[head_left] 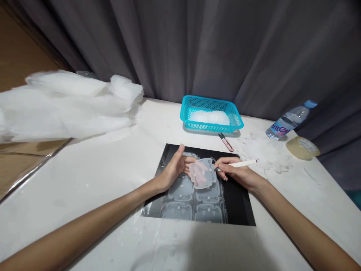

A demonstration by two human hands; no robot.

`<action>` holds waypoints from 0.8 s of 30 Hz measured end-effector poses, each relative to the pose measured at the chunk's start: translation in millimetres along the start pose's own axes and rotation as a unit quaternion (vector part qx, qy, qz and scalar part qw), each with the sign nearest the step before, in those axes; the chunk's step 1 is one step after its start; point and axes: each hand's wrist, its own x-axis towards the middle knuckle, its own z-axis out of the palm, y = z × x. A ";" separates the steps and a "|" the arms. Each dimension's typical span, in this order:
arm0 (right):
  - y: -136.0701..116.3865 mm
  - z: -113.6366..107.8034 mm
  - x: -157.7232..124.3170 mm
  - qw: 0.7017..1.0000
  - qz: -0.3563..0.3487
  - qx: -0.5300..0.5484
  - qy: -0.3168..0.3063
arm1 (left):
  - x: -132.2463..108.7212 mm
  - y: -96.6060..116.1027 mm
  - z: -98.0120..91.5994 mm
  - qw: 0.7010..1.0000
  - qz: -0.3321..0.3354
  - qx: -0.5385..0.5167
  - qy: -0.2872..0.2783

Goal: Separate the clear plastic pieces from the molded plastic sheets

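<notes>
A small translucent plastic piece (pixel 203 174) with notched, rounded edges is tilted up over a black mat (pixel 238 203). My left hand (pixel 176 167) supports it from behind, its fingers showing faintly through the plastic and its thumb raised clear. My right hand (pixel 232 171) grips a slim white pen-shaped tool (pixel 244 163), its dark tip at the piece's right edge. Whether the tip touches cannot be made out. Beneath both hands, a clear sheet of several similar shapes (pixel 180 190) lies on the mat.
A blue basket (pixel 210 128) holding white pieces stands at the back, with pink-handled thread snips (pixel 226 143) before it. On the right are a water bottle (pixel 290 120), a tape roll (pixel 303 148) and clear scraps. White plastic bags (pixel 67 107) pile up at left.
</notes>
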 end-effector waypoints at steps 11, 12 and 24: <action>1.5 3.6 4.9 1.000 0.005 0.005 -0.012 | -8.2 8.3 1.6 0.991 0.023 0.110 0.071; 0.4 4.4 4.6 1.000 0.005 0.004 -0.011 | -13.2 12.6 -0.8 0.983 0.023 0.162 0.080; -103.6 -7.3 75.3 0.948 -0.180 -0.122 0.234 | -67.6 13.0 -31.2 0.805 0.102 0.583 0.046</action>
